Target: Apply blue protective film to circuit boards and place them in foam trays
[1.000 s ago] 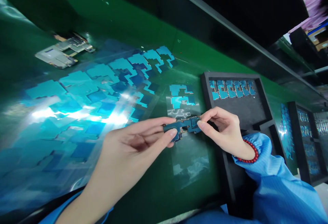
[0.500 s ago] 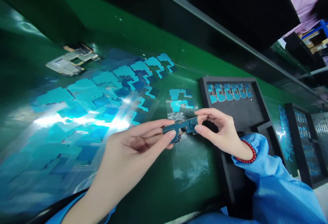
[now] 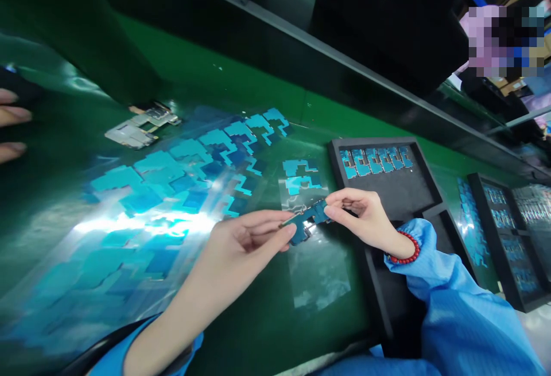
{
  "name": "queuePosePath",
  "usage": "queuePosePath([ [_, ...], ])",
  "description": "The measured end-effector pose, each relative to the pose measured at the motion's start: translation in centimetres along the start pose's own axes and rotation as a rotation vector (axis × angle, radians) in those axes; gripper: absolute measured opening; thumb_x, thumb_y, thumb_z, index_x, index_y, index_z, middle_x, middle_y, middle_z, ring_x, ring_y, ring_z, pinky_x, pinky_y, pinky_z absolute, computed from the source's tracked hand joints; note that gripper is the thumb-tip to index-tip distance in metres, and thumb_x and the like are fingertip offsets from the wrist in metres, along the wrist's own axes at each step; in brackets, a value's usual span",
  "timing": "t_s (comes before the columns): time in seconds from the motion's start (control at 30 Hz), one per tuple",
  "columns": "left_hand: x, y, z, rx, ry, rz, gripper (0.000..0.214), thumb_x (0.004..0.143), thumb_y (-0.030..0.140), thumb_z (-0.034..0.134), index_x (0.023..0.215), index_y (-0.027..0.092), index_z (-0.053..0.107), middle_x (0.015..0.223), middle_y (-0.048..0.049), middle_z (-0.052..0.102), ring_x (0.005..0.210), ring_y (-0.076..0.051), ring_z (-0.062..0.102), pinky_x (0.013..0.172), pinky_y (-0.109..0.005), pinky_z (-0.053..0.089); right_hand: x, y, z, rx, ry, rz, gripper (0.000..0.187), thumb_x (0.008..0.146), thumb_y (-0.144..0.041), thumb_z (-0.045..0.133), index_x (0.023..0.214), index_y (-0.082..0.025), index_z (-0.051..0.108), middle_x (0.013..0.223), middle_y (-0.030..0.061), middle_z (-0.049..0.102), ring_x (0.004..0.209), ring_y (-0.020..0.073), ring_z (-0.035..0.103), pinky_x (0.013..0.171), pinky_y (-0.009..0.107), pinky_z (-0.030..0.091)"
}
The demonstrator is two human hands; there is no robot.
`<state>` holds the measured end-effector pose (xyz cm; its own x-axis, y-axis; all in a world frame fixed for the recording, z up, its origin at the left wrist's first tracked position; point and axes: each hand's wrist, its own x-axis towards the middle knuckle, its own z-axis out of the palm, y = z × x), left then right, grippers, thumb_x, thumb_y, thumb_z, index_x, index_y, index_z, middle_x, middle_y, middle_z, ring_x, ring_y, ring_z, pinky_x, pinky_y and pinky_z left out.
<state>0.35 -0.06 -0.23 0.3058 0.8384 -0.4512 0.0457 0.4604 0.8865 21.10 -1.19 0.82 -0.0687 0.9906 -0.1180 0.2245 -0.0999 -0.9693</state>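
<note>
Between both hands is a blue-covered circuit board, held tilted above the green bench. My left hand pinches its left end between thumb and fingers. At the right end, my right hand grips it with thumb and fingertips. Under the board lies a clear film sheet with a few blue film pieces on its far part. To the right stands a black tray with a row of several blue-covered circuit boards along its far edge.
Overlapping blue film pieces on clear sheets cover the bench's left side. Beyond them sit bare circuit boards. Another person's fingers show at the left edge. A second black tray with boards stands far right.
The board has tilted in my hands, its right end higher and its left edge turned more edge-on. The view has shifted, and another person's fingers have appeared at the left.
</note>
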Motion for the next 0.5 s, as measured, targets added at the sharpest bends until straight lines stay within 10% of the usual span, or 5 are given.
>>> queuePosePath([
  [0.17,-0.6,0.0,0.7,-0.035,-0.234,-0.067,0.015,0.070,0.032,0.079,0.071,0.021,0.069,0.063,-0.0020,0.074,0.056,-0.015,0.068,0.056,-0.019,0.053,0.0,0.3,-0.2,0.048,-0.001,-0.030,0.019,0.082,-0.035,0.070,0.084,-0.017,0.074,0.082,0.0029,0.074,0.066,0.0099,0.065,0.064,0.022,0.055],
  [0.5,-1.6,-0.2,1.5,-0.198,-0.259,-0.167,0.026,0.074,0.030,0.078,0.093,0.018,0.066,0.074,-0.0039,0.077,0.087,-0.021,0.074,0.073,-0.022,0.055,-0.5,-0.3,0.1,0.283,-0.157,-0.005,0.019,0.082,-0.029,0.072,0.094,-0.015,0.074,0.080,0.0020,0.075,0.071,0.0106,0.070,0.073,0.023,0.060],
])
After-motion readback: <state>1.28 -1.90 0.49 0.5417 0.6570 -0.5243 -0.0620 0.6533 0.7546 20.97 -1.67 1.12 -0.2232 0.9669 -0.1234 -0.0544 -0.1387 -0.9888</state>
